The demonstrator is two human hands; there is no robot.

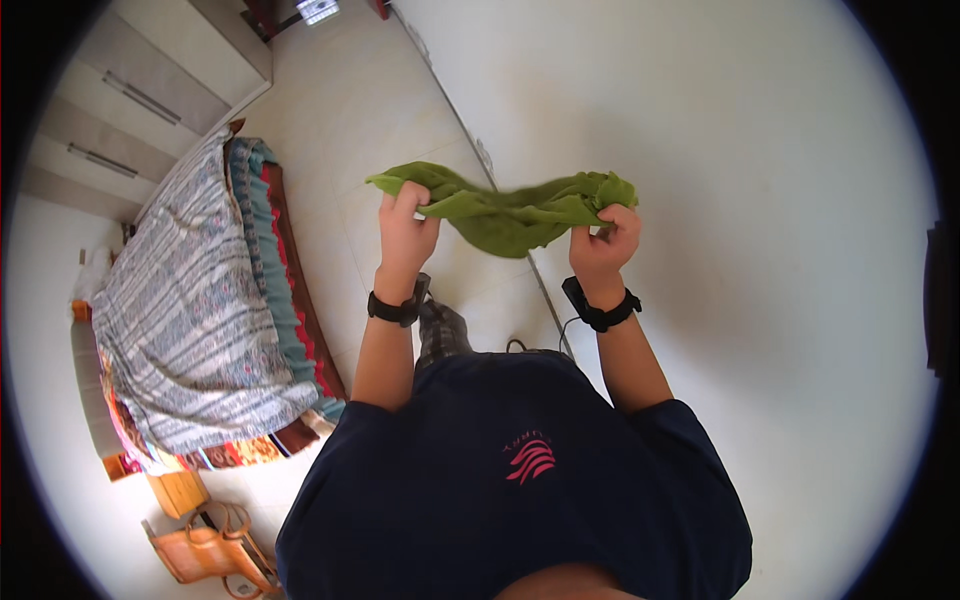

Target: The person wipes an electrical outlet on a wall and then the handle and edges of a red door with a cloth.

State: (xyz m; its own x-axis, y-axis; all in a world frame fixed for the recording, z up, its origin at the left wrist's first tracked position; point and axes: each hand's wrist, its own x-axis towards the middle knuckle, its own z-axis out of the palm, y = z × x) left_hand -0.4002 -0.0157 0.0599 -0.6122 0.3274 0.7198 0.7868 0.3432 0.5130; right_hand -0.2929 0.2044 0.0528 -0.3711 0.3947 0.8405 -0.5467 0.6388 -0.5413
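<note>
A green cloth (510, 215) hangs bunched in the air between my two hands, sagging in the middle. My left hand (406, 222) is closed on its left end, with a short corner sticking out past the fingers. At the other end, my right hand (606, 243) grips the cloth, which is crumpled above the knuckles. Both arms reach forward at about the same height, and each wrist wears a black band with a small box. What kind of cloth item it is cannot be made out from its folds.
To my left stands a bed (200, 310) with a patterned grey-white cover. Behind it is a pale wardrobe (140, 100) with long handles. A wooden chair (210, 550) is at the lower left. A white wall (740, 180) rises close on my right, above the tiled floor (335, 110).
</note>
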